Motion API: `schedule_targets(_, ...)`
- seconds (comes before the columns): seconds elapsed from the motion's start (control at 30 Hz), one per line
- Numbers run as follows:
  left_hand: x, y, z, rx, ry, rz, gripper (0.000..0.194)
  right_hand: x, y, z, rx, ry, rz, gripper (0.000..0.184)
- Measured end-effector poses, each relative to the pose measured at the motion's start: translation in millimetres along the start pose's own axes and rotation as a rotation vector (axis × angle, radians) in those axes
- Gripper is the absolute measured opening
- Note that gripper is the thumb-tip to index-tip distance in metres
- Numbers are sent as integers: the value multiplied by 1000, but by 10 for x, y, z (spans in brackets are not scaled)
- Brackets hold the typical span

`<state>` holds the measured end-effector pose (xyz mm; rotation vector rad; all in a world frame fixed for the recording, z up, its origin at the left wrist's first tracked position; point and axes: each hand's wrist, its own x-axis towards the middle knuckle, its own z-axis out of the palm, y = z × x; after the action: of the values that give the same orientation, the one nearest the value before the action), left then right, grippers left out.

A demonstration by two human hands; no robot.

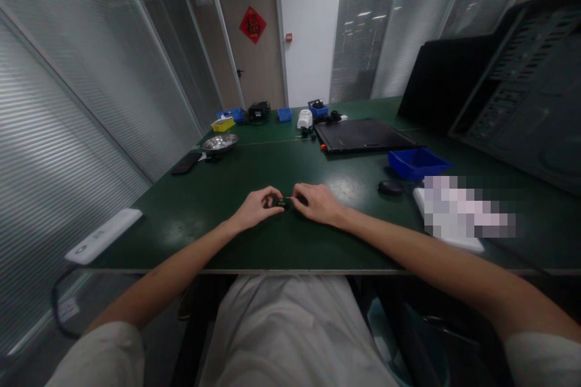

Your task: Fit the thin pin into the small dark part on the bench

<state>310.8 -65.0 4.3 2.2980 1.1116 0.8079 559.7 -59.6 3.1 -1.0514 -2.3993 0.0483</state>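
Near the middle of the green table (272, 248), my left hand (254, 208) pinches a small black object (281, 204) with green marks on it between thumb and fingers. Its exact kind is too small to tell. My right hand (316, 202) is closed just to the right of it, thumb and fingers together. From these fingertips a thin, light, metal-looking piece (287, 198) points left toward the black object. Whether the two touch I cannot tell. Both hands rest low over the tabletop.
A black mouse (390, 187), a blue tray (416, 163) and a dark flat panel (365, 134) lie to the right. On the left are a metal bowl (220, 143), a phone (186, 163) and a white power strip (104, 236). A computer case (521, 84) stands far right.
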Motion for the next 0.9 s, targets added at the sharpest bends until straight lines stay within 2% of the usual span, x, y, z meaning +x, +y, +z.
schedule_targets(0.27, 9, -93, -35, 1, 16, -39, 32, 0, -23, -35, -17, -69, -2, 13)
schedule_targets(0.53, 4, -70, -39, 45, -9, 45, 25, 9, -35, -46, -40, -117, -27, 14)
schedule_targets(0.73, 9, -63, -27, -1, 5, 89, 21, -8, -31, -34, -13, -103, -75, 15)
schedule_targets(0.9, 6, -45, -30, -53, 37, 74, 22, -16, -36, -19, 3, -64, -84, 17)
